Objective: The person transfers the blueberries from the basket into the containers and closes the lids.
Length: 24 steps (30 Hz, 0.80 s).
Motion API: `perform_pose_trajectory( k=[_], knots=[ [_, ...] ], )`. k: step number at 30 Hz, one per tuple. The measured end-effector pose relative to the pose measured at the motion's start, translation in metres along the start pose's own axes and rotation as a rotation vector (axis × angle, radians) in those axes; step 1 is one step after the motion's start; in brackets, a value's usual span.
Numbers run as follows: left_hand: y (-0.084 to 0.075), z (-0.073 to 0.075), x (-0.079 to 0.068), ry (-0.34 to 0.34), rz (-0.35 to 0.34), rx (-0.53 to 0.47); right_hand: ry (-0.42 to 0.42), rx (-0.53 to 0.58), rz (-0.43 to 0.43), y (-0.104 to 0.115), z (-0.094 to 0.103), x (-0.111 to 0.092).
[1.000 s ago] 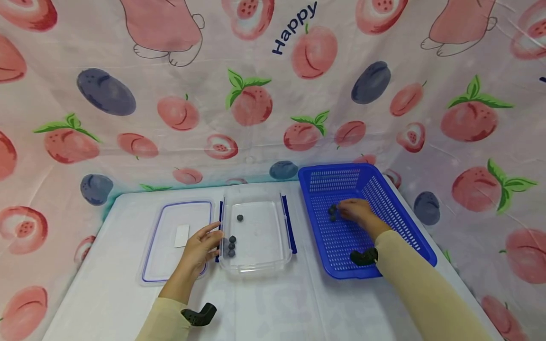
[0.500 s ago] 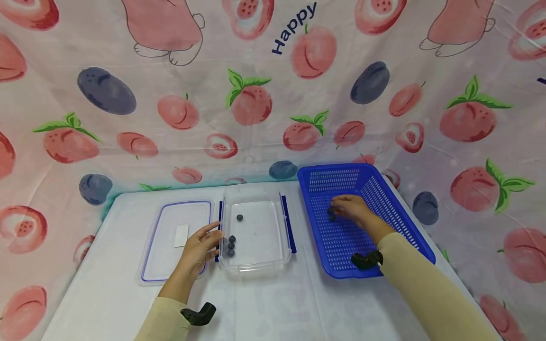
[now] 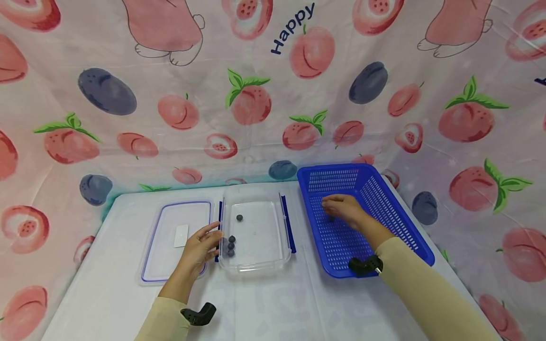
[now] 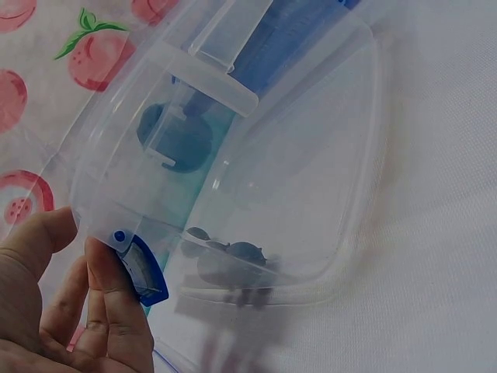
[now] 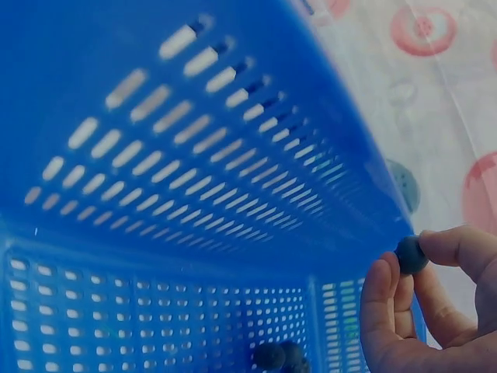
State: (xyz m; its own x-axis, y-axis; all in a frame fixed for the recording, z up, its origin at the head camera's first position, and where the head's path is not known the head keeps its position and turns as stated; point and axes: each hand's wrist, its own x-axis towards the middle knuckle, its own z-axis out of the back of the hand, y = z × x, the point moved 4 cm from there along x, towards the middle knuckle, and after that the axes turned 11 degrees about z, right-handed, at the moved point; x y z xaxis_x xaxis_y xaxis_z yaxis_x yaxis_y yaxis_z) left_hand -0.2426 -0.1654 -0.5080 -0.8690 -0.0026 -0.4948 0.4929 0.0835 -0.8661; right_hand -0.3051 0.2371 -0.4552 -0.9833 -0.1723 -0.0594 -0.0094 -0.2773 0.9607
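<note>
My right hand is over the blue basket, pinching a blueberry between thumb and fingertips. More blueberries lie on the basket floor below, mostly hidden by the hand in the head view. On the left side of the clear plastic container, my left hand holds the rim beside a blue-edged latch. Inside that container, a few blueberries sit in a row along the left wall and a single blueberry lies farther back.
The clear lid with a blue seal and a white label lies left of the container, partly behind my left forearm. A white cloth covers the table. Behind it hangs a fruit-print curtain.
My right hand has shifted left within the basket, now holding a blueberry up from the floor. The left hand and container have stayed in place.
</note>
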Motion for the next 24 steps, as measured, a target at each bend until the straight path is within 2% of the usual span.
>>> perform_pose_trajectory(
  k=[7, 17, 24],
  knots=[
    [0.0, 0.0, 0.0, -0.002, 0.007, 0.003, 0.023, 0.036, 0.019, 0.008, -0.007, -0.004],
    [0.0, -0.001, -0.001, -0.005, -0.001, 0.004, 0.035, 0.028, 0.049, 0.019, -0.017, -0.007],
    [0.001, -0.001, 0.001, -0.009, 0.006, 0.007, 0.029, 0.077, 0.067, 0.025, -0.025, -0.008]
  ],
)
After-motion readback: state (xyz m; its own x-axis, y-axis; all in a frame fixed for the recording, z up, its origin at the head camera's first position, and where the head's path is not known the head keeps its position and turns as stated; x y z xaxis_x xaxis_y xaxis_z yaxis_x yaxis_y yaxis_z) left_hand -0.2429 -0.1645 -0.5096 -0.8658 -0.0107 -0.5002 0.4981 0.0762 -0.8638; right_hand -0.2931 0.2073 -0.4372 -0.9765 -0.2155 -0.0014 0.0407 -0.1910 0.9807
